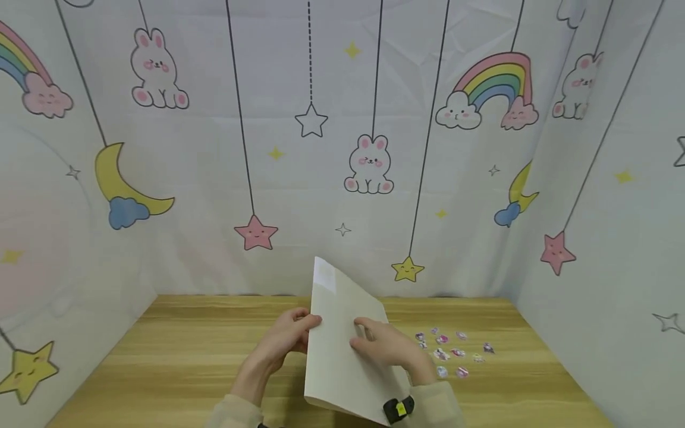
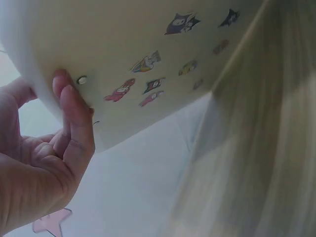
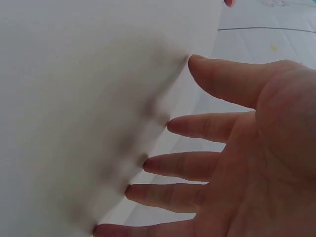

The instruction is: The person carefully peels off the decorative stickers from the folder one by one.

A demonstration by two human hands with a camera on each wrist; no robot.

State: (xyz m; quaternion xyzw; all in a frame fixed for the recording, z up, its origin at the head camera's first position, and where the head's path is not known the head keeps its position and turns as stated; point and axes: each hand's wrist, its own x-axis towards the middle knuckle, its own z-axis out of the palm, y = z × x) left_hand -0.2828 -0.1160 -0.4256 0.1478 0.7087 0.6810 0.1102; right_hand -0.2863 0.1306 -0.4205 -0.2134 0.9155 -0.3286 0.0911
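Observation:
A large white folder (image 1: 334, 351) stands tilted above the wooden table, one broad face towards the head camera. My left hand (image 1: 283, 336) grips its left edge, thumb on the near face and fingers curled behind. In the left wrist view, the folder's other face carries several small cartoon stickers (image 2: 146, 62), with a round metal snap (image 2: 82, 79) close to the fingertips. My right hand (image 3: 237, 143) has its fingers spread and nearly straight, the fingertips touching the plain white face. In the head view this hand (image 1: 393, 345) lies across the folder's right part.
Several loose cartoon stickers (image 1: 441, 355) lie scattered on the table (image 1: 203, 351), right of the folder. A white cloth backdrop (image 1: 316, 196) with printed rabbits, stars and rainbows encloses the table at the back and both sides. A black band (image 1: 398, 409) is on the right wrist.

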